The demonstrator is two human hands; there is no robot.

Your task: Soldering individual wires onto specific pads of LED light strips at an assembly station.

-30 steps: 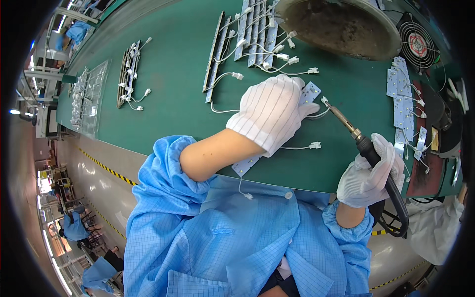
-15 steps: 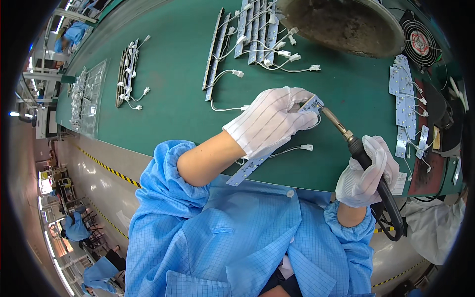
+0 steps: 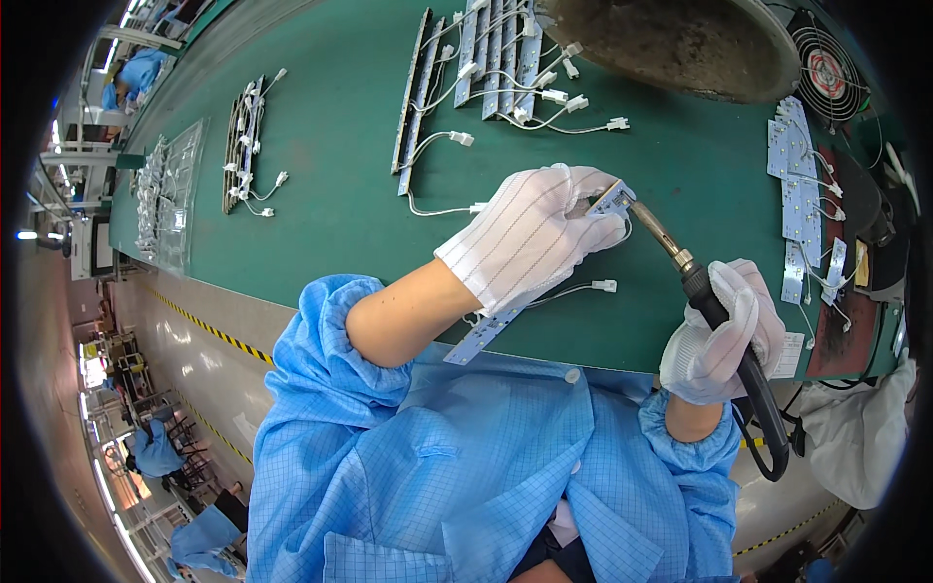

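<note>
Left hand [image 3: 533, 233] fingers pinching LED strip board [image 3: 486, 330], long axis 2-to-8 o'clock; right hand [image 3: 717, 335] fingers wrapped round soldering iron [image 3: 671, 245], tip seemingly touching board's 2 o'clock end.

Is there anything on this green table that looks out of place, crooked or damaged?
Nothing stands out. The left hand holds a long narrow circuit strip and the right hand holds a soldering iron with its tip at the strip's far end. Other strips lie in tidy rows on the green table, with loose white-plugged wires.
</note>
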